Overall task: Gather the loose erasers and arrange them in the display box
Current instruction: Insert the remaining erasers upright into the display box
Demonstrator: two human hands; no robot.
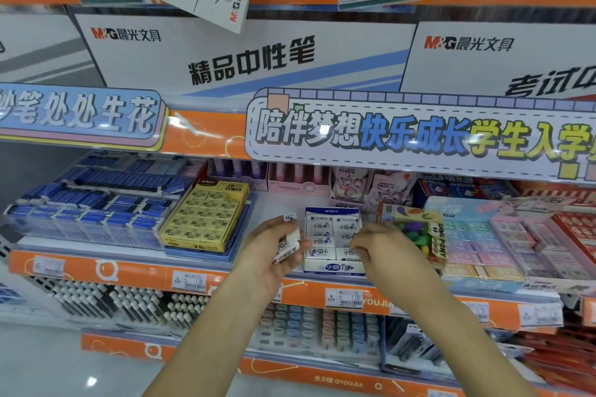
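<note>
A white and blue display box of erasers stands on the shelf, centre of view, with rows of white sleeved erasers inside. My left hand is just left of the box and is shut on a few loose white erasers, one poking up above the fingers. My right hand reaches over the right side of the box, its fingertips touching the erasers in the lower rows. Whether it pinches one is hidden by the fingers.
A yellow eraser box sits to the left, with blue eraser stacks beyond it. A colourful Ding Pony box touches the display box on the right, then pastel eraser trays. The orange shelf edge carries price tags.
</note>
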